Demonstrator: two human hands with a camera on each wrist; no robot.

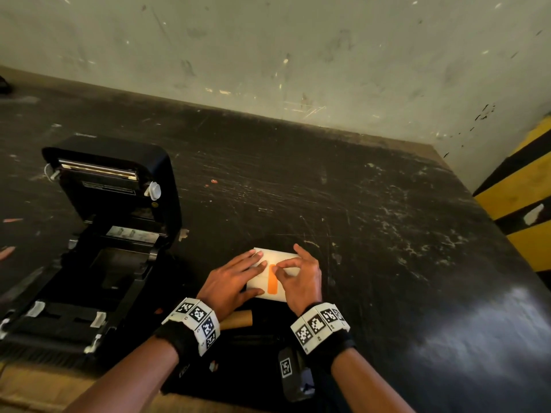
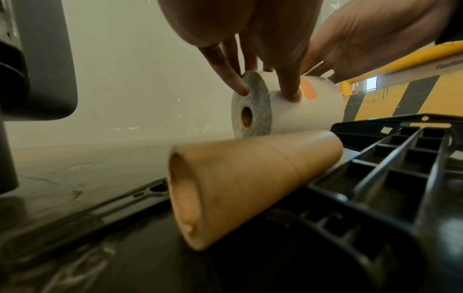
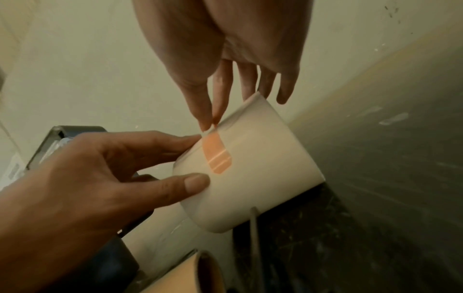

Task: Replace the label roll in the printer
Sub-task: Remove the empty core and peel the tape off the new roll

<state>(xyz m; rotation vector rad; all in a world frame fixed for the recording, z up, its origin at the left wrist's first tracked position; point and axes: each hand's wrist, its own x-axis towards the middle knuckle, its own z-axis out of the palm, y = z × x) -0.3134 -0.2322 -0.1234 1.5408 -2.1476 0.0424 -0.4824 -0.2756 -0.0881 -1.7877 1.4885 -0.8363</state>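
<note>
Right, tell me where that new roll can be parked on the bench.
Bare bench runs beyond and right of the label roll, up to the wall. Crowded: printer on the left, and cardboard core and black grid part nearest you.

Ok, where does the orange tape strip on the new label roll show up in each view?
Head: orange tape strip low centre, on the white label roll, between both hands.
Left wrist: strip upper centre-right, on the roll's top, just right of the left hand's fingers.
Right wrist: strip at centre, its top end pinched by the right hand.
Shared landmark: brown cardboard core, nearer the person than the roll.
</note>
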